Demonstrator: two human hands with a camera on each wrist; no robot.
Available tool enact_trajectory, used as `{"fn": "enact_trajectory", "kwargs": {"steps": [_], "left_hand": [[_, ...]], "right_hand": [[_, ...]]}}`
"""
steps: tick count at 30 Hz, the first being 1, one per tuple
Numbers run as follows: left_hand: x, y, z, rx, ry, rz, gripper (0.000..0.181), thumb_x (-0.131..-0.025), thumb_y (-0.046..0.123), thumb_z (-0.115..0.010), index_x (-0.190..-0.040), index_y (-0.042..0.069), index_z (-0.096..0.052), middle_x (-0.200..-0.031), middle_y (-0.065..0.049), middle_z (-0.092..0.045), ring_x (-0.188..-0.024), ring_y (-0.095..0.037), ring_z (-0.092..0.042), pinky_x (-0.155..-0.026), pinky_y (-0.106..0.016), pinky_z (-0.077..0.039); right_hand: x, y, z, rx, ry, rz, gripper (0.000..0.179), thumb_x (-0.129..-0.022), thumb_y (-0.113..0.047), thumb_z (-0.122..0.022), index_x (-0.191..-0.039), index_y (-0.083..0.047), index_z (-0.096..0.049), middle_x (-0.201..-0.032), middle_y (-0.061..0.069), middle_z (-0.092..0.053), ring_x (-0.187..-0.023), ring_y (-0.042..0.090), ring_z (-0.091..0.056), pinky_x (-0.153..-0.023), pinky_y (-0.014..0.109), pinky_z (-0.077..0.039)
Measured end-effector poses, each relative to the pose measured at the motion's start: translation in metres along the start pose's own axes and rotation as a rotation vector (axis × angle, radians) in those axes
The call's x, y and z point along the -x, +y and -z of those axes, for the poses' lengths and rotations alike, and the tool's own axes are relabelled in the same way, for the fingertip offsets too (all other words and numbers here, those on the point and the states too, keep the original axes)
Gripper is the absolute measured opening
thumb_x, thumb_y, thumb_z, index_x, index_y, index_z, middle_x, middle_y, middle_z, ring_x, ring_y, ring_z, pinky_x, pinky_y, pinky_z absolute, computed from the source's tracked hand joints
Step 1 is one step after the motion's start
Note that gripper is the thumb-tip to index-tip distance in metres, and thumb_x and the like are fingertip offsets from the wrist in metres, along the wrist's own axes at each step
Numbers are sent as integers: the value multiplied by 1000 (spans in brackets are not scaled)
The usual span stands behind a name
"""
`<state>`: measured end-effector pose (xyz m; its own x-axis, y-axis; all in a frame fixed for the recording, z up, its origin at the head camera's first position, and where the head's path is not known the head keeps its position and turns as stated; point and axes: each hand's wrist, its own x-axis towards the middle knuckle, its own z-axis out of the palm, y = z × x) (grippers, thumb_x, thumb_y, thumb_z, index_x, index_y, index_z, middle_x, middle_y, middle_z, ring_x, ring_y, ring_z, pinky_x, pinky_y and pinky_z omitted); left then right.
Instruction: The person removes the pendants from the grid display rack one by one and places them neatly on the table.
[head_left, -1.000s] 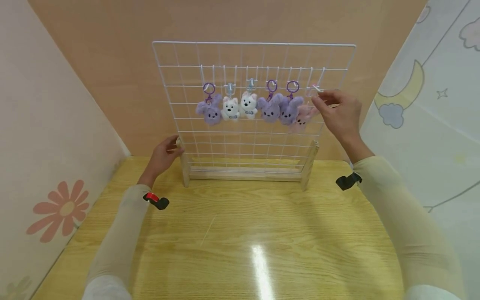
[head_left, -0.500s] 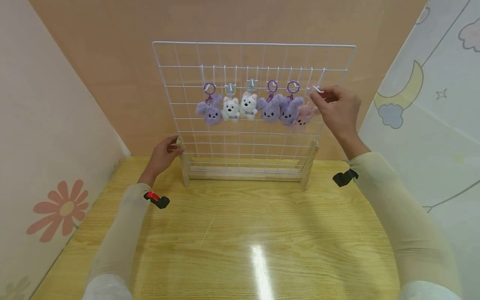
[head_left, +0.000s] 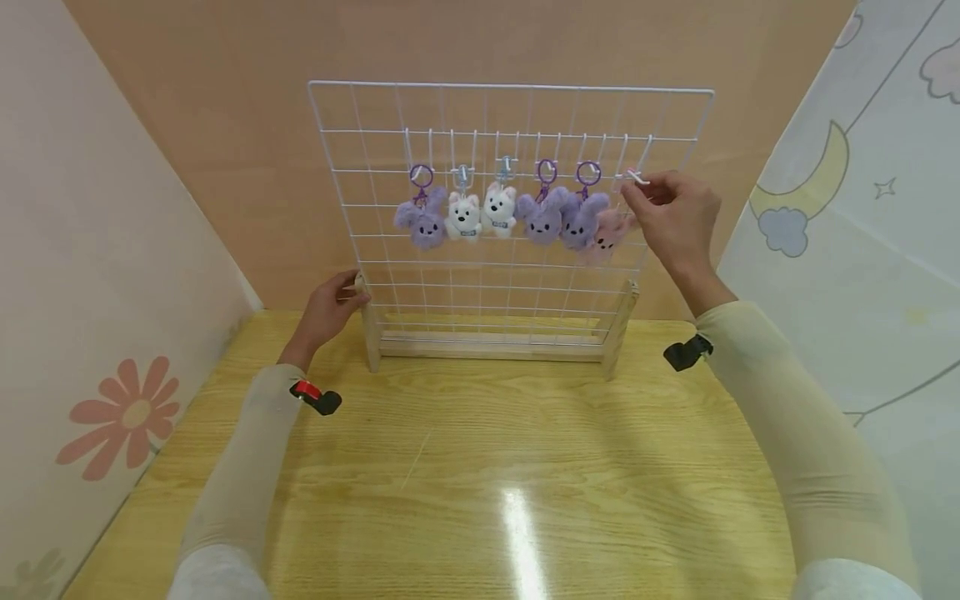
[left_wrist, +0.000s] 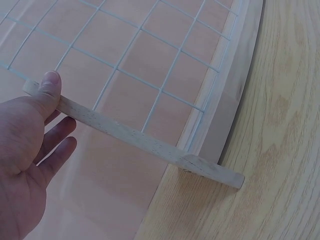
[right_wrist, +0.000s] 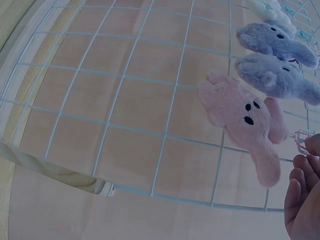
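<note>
Right hand (head_left: 679, 218): fingers pinch the clasp (right_wrist: 301, 143) of the pink plush keychain (right_wrist: 240, 107), hanging just below them, apparently for control. Left hand (head_left: 330, 310): fingers grip the wooden upright (left_wrist: 130, 135), likely bracing the wire rack (head_left: 510, 86).

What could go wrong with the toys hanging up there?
The pink toy might drop if its clasp slips from the right hand; I can't tell if it's hooked. Bumping it could knock the nearby purple toy. Pulling might tip the rack, though the left hand holds its wooden leg.
</note>
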<state>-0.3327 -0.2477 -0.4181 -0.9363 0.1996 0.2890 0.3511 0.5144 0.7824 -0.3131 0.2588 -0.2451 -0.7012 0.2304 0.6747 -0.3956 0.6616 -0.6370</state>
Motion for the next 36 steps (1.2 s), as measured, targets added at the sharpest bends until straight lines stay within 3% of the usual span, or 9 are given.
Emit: {"fn": "enact_trajectory", "kwargs": {"steps": [10, 17, 23, 36], "left_hand": [[1, -1, -2, 7, 5, 10, 61, -105, 23, -62, -156, -1, -38, -145, -27, -53, -126, -45, -58, -100, -60, -51], [0, 0, -2, 23, 0, 2, 62, -104, 24, -63, -156, -1, -38, -146, -27, -52, -126, -45, -57, -99, -60, -51], [0, 1, -1, 9, 6, -4, 60, -104, 23, -62, -155, -1, -40, -144, -25, -54, -124, -42, -60, -96, -53, -54], [1, 0, -1, 11, 7, 12, 62, -104, 24, -62, -156, 0, -38, -148, -27, -50, -127, -45, -57, -99, -59, -51]], "right_hand": [[-1, -3, 3, 36, -1, 2, 31, -92, -34, -74, -100, -5, -82, -88, 4, -78, -66, -11, -59, -65, 9, -46], [-1, -6, 7, -25, 28, 38, 29, -92, -30, -75, -98, -3, -82, -78, -16, -69, -66, -7, -61, -66, 11, -47], [1, -10, 13, -49, 34, 55, 29, -93, -30, -74, -97, -1, -81, -75, -26, -64, -67, -6, -61, -69, 11, -49], [11, -17, 26, -58, 5, 100, 31, -95, -32, -73, -100, -2, -81, -79, -27, -64, -72, -1, -62, -70, 12, -49]]}}
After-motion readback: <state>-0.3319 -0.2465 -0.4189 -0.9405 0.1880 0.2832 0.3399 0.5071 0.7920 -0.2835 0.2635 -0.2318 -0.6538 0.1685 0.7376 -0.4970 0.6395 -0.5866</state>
